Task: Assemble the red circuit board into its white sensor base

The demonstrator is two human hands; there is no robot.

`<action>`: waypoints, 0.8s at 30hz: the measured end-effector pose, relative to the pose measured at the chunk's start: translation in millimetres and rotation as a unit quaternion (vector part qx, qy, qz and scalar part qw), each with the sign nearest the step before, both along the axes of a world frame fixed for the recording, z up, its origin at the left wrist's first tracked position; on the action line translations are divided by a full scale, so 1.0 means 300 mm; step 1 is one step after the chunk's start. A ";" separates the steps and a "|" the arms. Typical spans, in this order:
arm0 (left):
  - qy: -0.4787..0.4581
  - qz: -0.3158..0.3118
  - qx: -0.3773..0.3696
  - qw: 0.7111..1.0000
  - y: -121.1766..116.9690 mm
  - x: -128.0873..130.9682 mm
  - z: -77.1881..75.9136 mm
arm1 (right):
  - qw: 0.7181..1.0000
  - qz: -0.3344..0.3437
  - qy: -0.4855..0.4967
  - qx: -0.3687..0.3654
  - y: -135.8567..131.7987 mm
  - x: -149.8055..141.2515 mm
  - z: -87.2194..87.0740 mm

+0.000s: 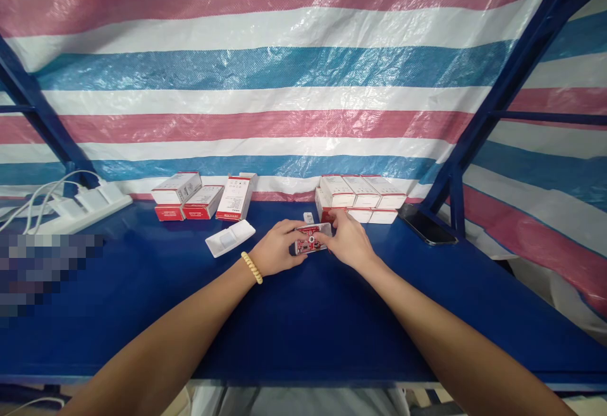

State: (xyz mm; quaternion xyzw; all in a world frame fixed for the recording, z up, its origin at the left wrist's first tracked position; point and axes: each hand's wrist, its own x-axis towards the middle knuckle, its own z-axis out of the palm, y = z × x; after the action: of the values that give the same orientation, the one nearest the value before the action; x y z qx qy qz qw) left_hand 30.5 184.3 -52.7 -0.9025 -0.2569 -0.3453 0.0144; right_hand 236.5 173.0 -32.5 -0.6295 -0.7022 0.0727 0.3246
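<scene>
Both my hands meet over a small red and white box [312,239] lying on the blue table [303,321]. My left hand [276,250], with a beaded bracelet at the wrist, grips the box's left end with curled fingers. My right hand [348,239] holds its right end, fingers bent over the top. A small white adapter [308,217] stands just behind the box. A white plastic tray insert [230,238] lies to the left of my left hand.
Red and white boxes [203,196] lie at the back left; a stack of similar boxes [363,196] sits at the back right. A dark phone [427,224] rests by the blue frame post. A white power strip [83,205] with chargers is far left.
</scene>
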 end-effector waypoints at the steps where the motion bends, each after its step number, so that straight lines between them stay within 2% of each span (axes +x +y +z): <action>1: -0.001 -0.004 0.004 1.000 0.000 -0.001 0.002 | 1.000 0.004 0.003 -0.008 0.003 0.002 0.000; 6: -0.018 -0.028 0.022 0.999 0.008 -0.010 0.001 | 0.996 0.057 0.046 -0.057 0.006 0.005 0.016; 10: -0.023 -0.023 0.020 0.999 0.013 -0.017 -0.001 | 0.995 0.056 0.066 -0.059 -0.001 0.007 0.035; 18: 0.089 0.044 0.035 0.994 0.002 -0.011 0.017 | 0.998 0.027 0.019 -0.060 -0.018 -0.012 0.027; 24: 0.128 0.057 -0.005 0.990 -0.005 -0.004 0.029 | 0.996 0.031 0.029 -0.074 -0.009 -0.011 0.014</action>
State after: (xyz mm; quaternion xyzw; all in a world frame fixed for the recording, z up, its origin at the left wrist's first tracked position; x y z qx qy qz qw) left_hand 29.1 182.9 -44.0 -0.9231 -0.3059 -0.2245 0.0626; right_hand 233.3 170.2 -28.3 -0.6274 -0.7044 0.1523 0.2949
